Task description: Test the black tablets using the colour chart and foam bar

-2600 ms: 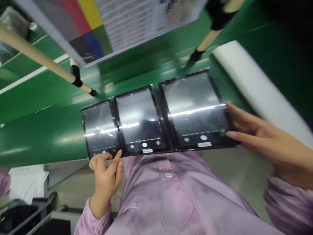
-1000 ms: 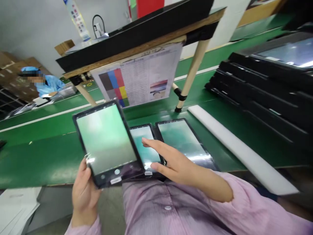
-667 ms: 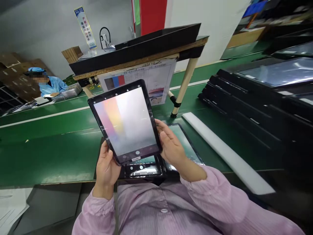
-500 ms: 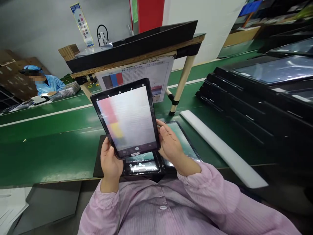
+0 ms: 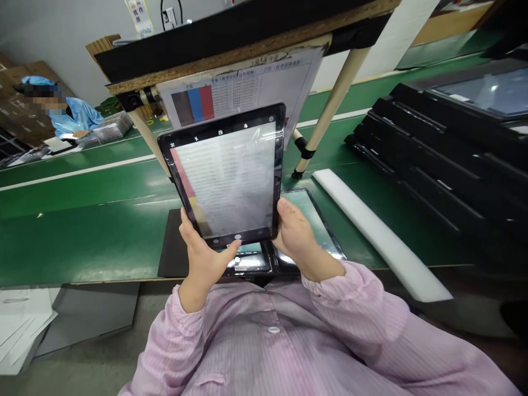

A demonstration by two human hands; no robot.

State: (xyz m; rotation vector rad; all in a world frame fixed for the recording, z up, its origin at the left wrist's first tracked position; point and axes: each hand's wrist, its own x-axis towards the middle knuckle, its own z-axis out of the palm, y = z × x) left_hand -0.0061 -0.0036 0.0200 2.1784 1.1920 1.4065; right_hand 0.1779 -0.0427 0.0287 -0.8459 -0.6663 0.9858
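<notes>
Raised tablet (image 5: pixel 231 176) gripped in both hands, partly covering a printed sheet (image 5: pixel 239 91)

The left hand (image 5: pixel 206 258) holds the tablet's lower left edge, thumb at its bottom rim; the right hand (image 5: pixel 295 228) clasps its lower right edge. Beneath it lie two flat tablets (image 5: pixel 311 220); lower left, a black panel (image 5: pixel 173 247). To its right stand a pole leg (image 5: pixel 336 104), a white foam strip (image 5: pixel 375 231) and a black stack (image 5: pixel 429 165). The green bench (image 5: pixel 82 236) stretches away to its left, the front edge passing below it.
</notes>
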